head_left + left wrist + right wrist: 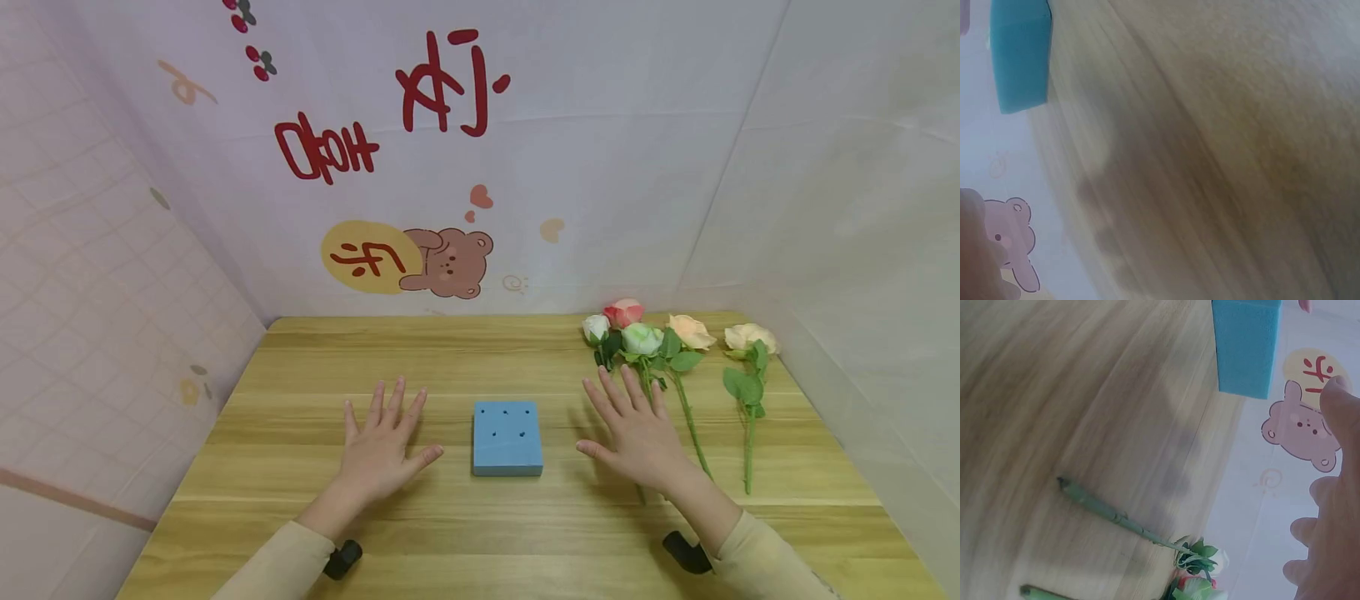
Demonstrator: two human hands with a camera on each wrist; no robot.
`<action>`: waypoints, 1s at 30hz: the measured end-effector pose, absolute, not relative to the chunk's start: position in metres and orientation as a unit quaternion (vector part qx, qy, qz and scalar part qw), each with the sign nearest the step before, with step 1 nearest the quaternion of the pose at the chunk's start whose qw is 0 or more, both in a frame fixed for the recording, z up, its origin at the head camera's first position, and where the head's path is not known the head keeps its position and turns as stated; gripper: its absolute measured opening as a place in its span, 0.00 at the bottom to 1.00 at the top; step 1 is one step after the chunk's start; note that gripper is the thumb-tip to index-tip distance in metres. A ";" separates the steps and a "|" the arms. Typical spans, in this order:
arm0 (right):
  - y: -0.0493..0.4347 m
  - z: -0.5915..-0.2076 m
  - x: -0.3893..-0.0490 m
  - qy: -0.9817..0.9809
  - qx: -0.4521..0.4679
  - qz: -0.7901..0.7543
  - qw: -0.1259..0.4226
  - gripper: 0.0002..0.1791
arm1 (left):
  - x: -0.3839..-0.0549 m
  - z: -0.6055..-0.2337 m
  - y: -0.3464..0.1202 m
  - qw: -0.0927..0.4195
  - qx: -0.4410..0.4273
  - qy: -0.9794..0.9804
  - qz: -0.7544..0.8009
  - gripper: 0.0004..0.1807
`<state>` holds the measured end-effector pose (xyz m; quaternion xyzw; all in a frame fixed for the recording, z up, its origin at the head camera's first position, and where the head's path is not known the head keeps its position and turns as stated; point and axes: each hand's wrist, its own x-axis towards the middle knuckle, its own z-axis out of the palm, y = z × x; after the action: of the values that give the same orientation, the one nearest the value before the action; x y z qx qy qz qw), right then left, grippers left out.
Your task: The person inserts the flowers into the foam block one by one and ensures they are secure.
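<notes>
A blue square block [507, 450] with several small holes in its top sits mid-table between the two hands. To its left, my left hand [378, 454] is held palm down with fingers spread, holding nothing. On the other side my right hand [637, 433] has its fingers spread too, overlapping the flower stems in the head view. Several artificial roses lie at the right: a white one [596, 328], a pink one [624, 312], a green-white one [642, 339], a peach one [691, 332] and a cream one [750, 337]. A green stem [1116, 517] shows below the right hand in the right wrist view.
The wooden table [300, 358] is bounded by a white cloth backdrop [615, 167] with red characters and a printed bear [450, 265]. Cloth also hangs at both sides. A black wrist-worn device [343, 559] is at the left sleeve, another black device [686, 552] at the right.
</notes>
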<state>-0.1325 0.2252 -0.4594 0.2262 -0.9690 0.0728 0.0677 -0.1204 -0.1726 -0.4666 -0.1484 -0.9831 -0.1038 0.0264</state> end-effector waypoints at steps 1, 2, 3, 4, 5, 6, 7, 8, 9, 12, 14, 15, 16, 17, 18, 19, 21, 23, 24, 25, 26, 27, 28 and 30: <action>0.225 -0.459 -0.132 -0.969 0.226 0.072 0.069 0.50 | -0.120 -0.467 -0.173 0.028 -0.149 -0.983 -0.104 0.48; 0.225 -0.459 -0.132 -0.969 0.226 0.071 0.070 0.50 | -0.121 -0.467 -0.173 0.029 -0.150 -0.983 -0.105 0.48; 0.225 -0.459 -0.132 -0.969 0.226 0.070 0.071 0.50 | -0.121 -0.467 -0.173 0.031 -0.151 -0.982 -0.106 0.48; 0.225 -0.459 -0.132 -0.969 0.227 0.067 0.072 0.50 | -0.121 -0.467 -0.173 0.034 -0.152 -0.982 -0.104 0.48; 0.225 -0.458 -0.132 -0.969 0.228 0.065 0.074 0.50 | -0.121 -0.467 -0.173 0.034 -0.153 -0.982 -0.103 0.48; 0.225 -0.458 -0.131 -0.969 0.228 0.063 0.075 0.50 | -0.121 -0.467 -0.173 0.035 -0.154 -0.982 -0.101 0.48; 0.225 -0.458 -0.131 -0.969 0.228 0.062 0.076 0.50 | -0.121 -0.468 -0.173 0.035 -0.154 -0.982 -0.100 0.48; 0.225 -0.458 -0.131 -0.968 0.229 0.061 0.077 0.50 | -0.120 -0.468 -0.173 0.034 -0.155 -0.982 -0.099 0.48; 0.225 -0.458 -0.130 -0.968 0.229 0.062 0.079 0.50 | -0.120 -0.468 -0.173 0.034 -0.155 -0.982 -0.098 0.48; 0.225 -0.457 -0.128 -0.968 0.228 0.065 0.084 0.50 | -0.120 -0.468 -0.172 0.033 -0.156 -0.982 -0.098 0.49; 0.226 -0.457 -0.127 -0.967 0.228 0.065 0.089 0.50 | -0.119 -0.468 -0.171 0.038 -0.160 -0.981 -0.105 0.49; 0.226 -0.457 -0.127 -0.967 0.228 0.066 0.091 0.50 | -0.119 -0.467 -0.170 0.039 -0.162 -0.980 -0.108 0.49; 0.226 -0.457 -0.126 -0.967 0.228 0.065 0.093 0.50 | -0.119 -0.467 -0.169 0.040 -0.163 -0.979 -0.112 0.49; 0.227 -0.458 -0.126 -0.967 0.228 0.066 0.095 0.50 | -0.119 -0.468 -0.169 0.043 -0.165 -0.979 -0.115 0.50; 0.227 -0.459 -0.126 -0.966 0.228 0.068 0.098 0.49 | -0.118 -0.468 -0.168 0.044 -0.166 -0.978 -0.117 0.50; 0.227 -0.460 -0.126 -0.966 0.228 0.070 0.100 0.49 | -0.118 -0.468 -0.168 0.044 -0.167 -0.978 -0.118 0.50; 0.228 -0.462 -0.125 -0.966 0.226 0.075 0.102 0.49 | -0.117 -0.470 -0.167 0.045 -0.167 -0.978 -0.119 0.51; 0.229 -0.465 -0.125 -0.965 0.224 0.088 0.107 0.49 | -0.117 -0.472 -0.165 0.045 -0.164 -0.978 -0.120 0.52; 0.230 -0.466 -0.125 -0.964 0.222 0.096 0.108 0.48 | -0.118 -0.473 -0.164 0.044 -0.162 -0.978 -0.122 0.53; 0.231 -0.468 -0.125 -0.963 0.220 0.108 0.112 0.48 | -0.118 -0.473 -0.163 0.044 -0.162 -0.978 -0.125 0.53; 0.232 -0.470 -0.125 -0.961 0.219 0.123 0.117 0.48 | -0.118 -0.474 -0.161 0.043 -0.162 -0.978 -0.127 0.54; 0.234 -0.471 -0.124 -0.958 0.219 0.141 0.122 0.47 | -0.119 -0.475 -0.160 0.044 -0.162 -0.977 -0.131 0.54; 0.235 -0.473 -0.124 -0.953 0.221 0.160 0.129 0.46 | -0.120 -0.476 -0.158 0.042 -0.163 -0.976 -0.137 0.55; 0.240 -0.476 -0.123 -0.942 0.225 0.202 0.142 0.45 | -0.120 -0.476 -0.153 0.040 -0.169 -0.972 -0.159 0.57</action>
<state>-0.1226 0.2395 -0.4762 0.2253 -0.9424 0.2023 0.1421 -0.1204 -0.1535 -0.4758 -0.1691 -0.9719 -0.1589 0.0397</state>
